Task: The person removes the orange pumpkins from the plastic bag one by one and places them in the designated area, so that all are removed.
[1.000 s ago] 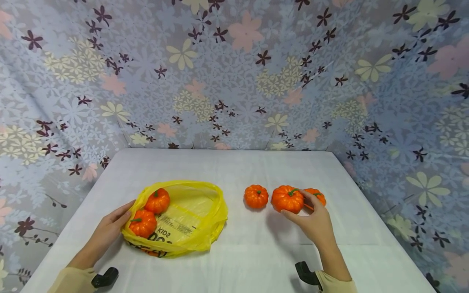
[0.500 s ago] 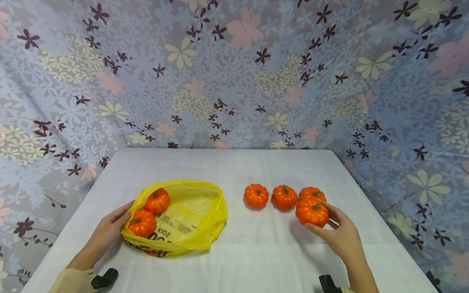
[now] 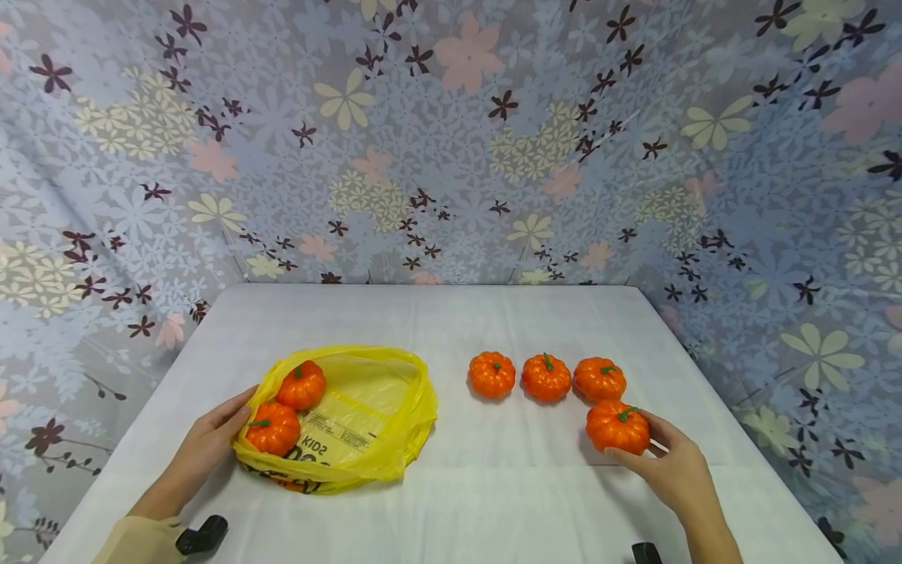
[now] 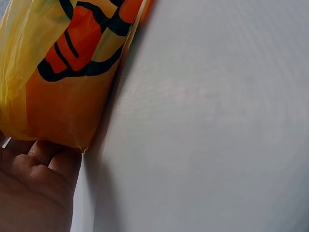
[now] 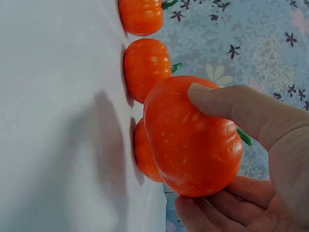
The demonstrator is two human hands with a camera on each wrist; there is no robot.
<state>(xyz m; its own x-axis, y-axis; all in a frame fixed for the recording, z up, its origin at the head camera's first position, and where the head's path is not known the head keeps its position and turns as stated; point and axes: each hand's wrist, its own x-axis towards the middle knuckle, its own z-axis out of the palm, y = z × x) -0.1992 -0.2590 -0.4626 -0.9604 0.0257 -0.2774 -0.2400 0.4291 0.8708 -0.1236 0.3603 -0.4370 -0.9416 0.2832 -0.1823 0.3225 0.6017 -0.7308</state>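
On the right, my right hand (image 3: 678, 468) grips a small orange toy pumpkin (image 3: 613, 427) with a green stem. The right wrist view shows the thumb across its side and the fingers under it, with the pumpkin held (image 5: 188, 140) off the white surface. At the left, my left hand (image 3: 210, 439) holds the side of a yellow plastic bag (image 3: 409, 439) that lies with its mouth spread. Two pumpkins, one nearer me (image 3: 273, 429) and one behind it (image 3: 303, 385), rest inside the bag. Curled fingers (image 4: 43, 154) meet the bag's printed side in the left wrist view.
Three more pumpkins stand in a row on the white table (image 3: 451, 509): a left one (image 3: 492, 375), a middle one (image 3: 546, 378) and a right one (image 3: 600, 379). Floral fabric (image 3: 451, 157) rises behind the table and at both sides.
My right hand has carried its pumpkin to the right and toward me, to a spot in front of the row's right pumpkin. My left hand and the bag have stayed in place.
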